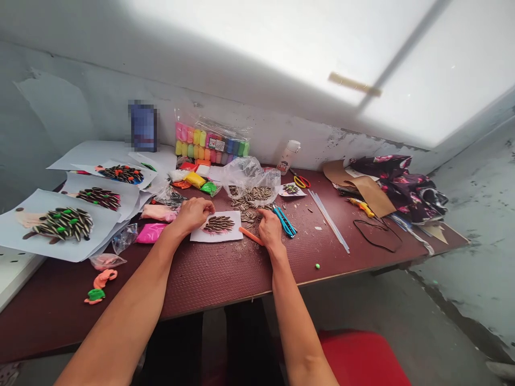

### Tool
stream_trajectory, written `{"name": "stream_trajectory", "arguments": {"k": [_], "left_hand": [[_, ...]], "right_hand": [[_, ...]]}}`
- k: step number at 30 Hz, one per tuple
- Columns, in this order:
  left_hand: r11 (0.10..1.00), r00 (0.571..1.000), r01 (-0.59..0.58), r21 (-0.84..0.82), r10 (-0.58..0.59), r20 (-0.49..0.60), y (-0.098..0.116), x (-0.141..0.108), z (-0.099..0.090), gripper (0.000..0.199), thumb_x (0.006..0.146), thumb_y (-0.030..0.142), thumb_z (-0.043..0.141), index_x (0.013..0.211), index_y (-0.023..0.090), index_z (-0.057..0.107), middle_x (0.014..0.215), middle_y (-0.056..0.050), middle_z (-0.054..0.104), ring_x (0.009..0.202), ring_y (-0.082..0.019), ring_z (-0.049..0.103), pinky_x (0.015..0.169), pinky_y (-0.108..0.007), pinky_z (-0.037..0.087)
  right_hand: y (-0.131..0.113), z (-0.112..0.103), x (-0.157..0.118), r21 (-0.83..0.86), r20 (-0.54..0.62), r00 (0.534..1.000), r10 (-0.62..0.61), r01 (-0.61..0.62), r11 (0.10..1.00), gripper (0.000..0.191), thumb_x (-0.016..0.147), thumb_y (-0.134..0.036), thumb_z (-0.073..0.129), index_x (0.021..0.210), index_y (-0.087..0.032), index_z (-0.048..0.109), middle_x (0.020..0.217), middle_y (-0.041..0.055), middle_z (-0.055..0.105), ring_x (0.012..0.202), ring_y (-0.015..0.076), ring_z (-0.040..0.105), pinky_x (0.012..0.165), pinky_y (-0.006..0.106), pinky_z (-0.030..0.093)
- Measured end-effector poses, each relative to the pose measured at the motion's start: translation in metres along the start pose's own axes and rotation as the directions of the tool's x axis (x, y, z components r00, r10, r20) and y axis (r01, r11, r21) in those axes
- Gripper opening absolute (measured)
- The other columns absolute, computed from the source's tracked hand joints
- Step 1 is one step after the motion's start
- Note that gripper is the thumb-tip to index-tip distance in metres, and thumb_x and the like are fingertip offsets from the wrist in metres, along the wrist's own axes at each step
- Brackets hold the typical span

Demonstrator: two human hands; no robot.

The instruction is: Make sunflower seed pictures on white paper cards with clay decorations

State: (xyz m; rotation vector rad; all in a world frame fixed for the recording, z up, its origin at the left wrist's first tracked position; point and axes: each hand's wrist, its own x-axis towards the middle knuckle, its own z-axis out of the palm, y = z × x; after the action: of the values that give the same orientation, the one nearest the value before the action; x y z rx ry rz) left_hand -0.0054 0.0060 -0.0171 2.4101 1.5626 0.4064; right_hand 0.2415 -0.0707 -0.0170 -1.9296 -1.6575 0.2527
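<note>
A white card (234, 234) lies on the table with a hedgehog picture whose spines are dark striped sunflower seeds (219, 224). My left hand (196, 213) is closed at the card's upper left edge, fingers bent together; anything between them is hidden. Just right of the card, my right hand (269, 228) has curled fingers touching the near edge of a loose sunflower seed pile (251, 198). What its fingertips hold, if anything, does not show. An orange stick-like tool (250, 236) lies between card and right hand, its end against that hand. Blue-handled pliers-like tool (285, 221) rests beside it.
Finished-looking seed hedgehogs on paper sheets (64, 224) cover the left side. Colored clay packs (211, 145), a clear plastic bag (251, 177), a white bottle (288, 156) and scissors (301, 181) stand behind. Glue sticks (329, 220) and floral cloth (414, 187) lie right.
</note>
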Motion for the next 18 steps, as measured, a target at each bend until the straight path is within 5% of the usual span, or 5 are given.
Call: {"name": "stream_trajectory", "arguments": {"k": [6,12,18], "left_hand": [[1.0,1.0,0.002,0.012,-0.002,0.01,0.002,-0.001,-0.002,0.031,0.086,0.019,0.049,0.091,0.028,0.078,0.104,-0.004,0.077,0.102,-0.026,0.065,0.087,-0.034,0.046],[1.0,1.0,0.009,0.02,-0.009,0.017,0.004,-0.002,-0.004,0.031,0.085,0.019,0.049,0.092,0.028,0.078,0.103,-0.004,0.078,0.101,-0.027,0.065,0.087,-0.035,0.046],[1.0,1.0,0.012,0.017,-0.012,0.01,0.005,-0.002,-0.004,0.032,0.084,0.019,0.049,0.092,0.028,0.078,0.101,-0.004,0.078,0.101,-0.027,0.066,0.087,-0.036,0.047]], "right_hand": [[-0.006,0.001,-0.005,-0.038,0.018,0.99,-0.139,0.139,0.99,0.04,0.089,-0.007,0.051,0.117,-0.019,0.075,0.13,0.0113,0.068,0.123,0.0238,0.059,0.109,0.036,0.042],[-0.02,-0.002,0.0,-0.083,0.042,0.99,-0.137,0.14,0.987,0.026,0.093,-0.018,0.057,0.108,-0.021,0.078,0.102,0.0099,0.069,0.1,0.0235,0.059,0.093,0.035,0.044],[-0.033,-0.003,0.017,-0.175,0.127,0.982,-0.14,0.161,0.971,0.019,0.091,-0.019,0.062,0.097,-0.022,0.08,0.099,0.0094,0.071,0.098,0.0234,0.058,0.088,0.032,0.041]]}}
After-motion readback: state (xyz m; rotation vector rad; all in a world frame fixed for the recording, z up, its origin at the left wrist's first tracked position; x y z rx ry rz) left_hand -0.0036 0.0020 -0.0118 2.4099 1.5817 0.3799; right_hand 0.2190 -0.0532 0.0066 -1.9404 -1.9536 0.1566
